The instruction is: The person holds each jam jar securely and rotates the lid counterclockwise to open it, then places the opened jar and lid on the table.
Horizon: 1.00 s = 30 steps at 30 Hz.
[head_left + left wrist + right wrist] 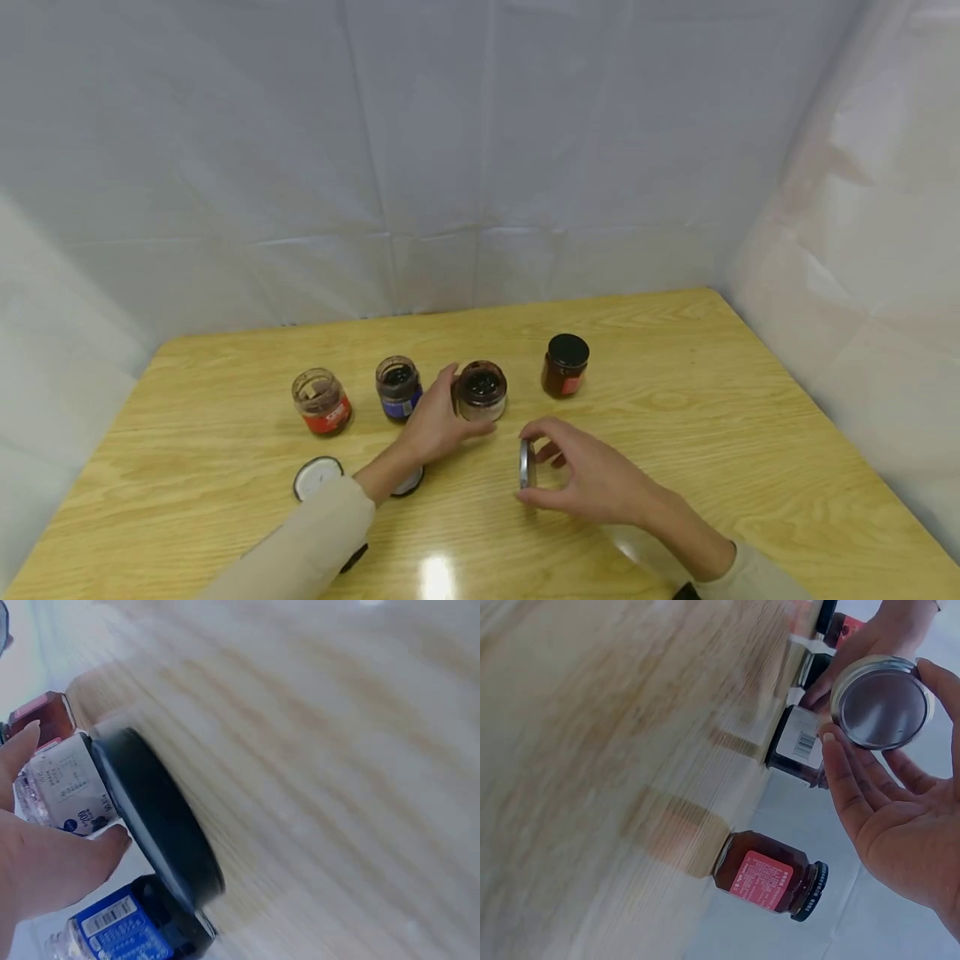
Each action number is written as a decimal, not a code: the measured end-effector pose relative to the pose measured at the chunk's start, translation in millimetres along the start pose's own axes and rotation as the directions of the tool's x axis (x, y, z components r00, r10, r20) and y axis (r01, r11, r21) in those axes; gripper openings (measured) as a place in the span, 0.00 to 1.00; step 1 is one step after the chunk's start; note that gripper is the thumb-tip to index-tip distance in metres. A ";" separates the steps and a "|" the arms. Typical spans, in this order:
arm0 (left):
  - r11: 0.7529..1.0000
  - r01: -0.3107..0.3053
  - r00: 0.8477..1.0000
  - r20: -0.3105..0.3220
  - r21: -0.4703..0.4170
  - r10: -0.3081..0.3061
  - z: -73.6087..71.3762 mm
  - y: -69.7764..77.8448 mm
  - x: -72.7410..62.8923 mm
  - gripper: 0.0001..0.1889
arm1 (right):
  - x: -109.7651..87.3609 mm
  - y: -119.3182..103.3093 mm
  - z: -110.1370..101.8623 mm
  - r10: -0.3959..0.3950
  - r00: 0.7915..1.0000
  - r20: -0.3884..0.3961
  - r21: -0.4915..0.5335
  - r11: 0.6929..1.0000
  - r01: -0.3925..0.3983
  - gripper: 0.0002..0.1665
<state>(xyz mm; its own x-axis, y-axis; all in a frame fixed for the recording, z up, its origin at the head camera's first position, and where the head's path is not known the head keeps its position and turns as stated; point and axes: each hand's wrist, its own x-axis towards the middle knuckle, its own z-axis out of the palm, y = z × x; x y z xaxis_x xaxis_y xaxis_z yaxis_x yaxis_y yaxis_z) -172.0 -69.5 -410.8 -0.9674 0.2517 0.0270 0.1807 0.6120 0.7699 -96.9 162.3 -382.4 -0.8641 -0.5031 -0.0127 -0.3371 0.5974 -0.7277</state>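
My left hand (438,425) is spread beside an open jar (483,392) with a white label (71,784), fingers along its left side and thumb in front. In the left wrist view a small gap shows between thumb and glass. Dark contents fill the jar, which stands upright on the table. To the right and nearer, my right hand (600,479) pinches a round metal lid (527,464) on edge between thumb and fingers, off the table. In the right wrist view the lid (881,709) shows one round face.
Left of my left hand stand an open blue-labelled jar (397,389) and an open red-labelled jar (322,402). Two lids lie in front, a white-faced one (318,477) and another (408,482) partly under my left forearm. A black-capped jar (566,365) stands back right.
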 end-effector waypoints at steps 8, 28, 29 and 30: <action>1.000 0.021 1.000 0.011 0.015 -0.021 -11.9 1.9 -24.5 0.52 | 4.0 1.5 1.4 0.012 1.000 -0.002 0.062 0.998 -0.011 0.40; 0.861 -0.267 0.964 0.110 0.433 0.243 -22.7 -10.5 -70.2 0.46 | 27.3 13.1 11.9 -0.085 0.992 0.097 0.242 0.968 0.059 0.38; 0.851 -0.279 0.960 0.116 0.445 0.255 -23.1 -11.1 -71.4 0.46 | 28.5 13.2 12.4 -0.084 0.990 0.109 0.255 0.965 0.054 0.38; 0.840 -0.291 0.957 0.122 0.458 0.265 -23.2 -11.8 -72.6 0.46 | 29.6 13.2 12.9 -0.083 0.989 0.120 0.269 0.962 0.048 0.38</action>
<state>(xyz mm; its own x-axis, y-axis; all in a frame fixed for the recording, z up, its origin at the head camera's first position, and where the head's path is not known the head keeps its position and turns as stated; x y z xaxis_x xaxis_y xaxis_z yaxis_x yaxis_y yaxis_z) -107.9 -112.5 -407.1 -0.8559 0.4943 0.1517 0.5144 0.7841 0.3473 -122.2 147.3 -401.2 -0.7819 -0.6224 -0.0342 -0.2657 0.3824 -0.8850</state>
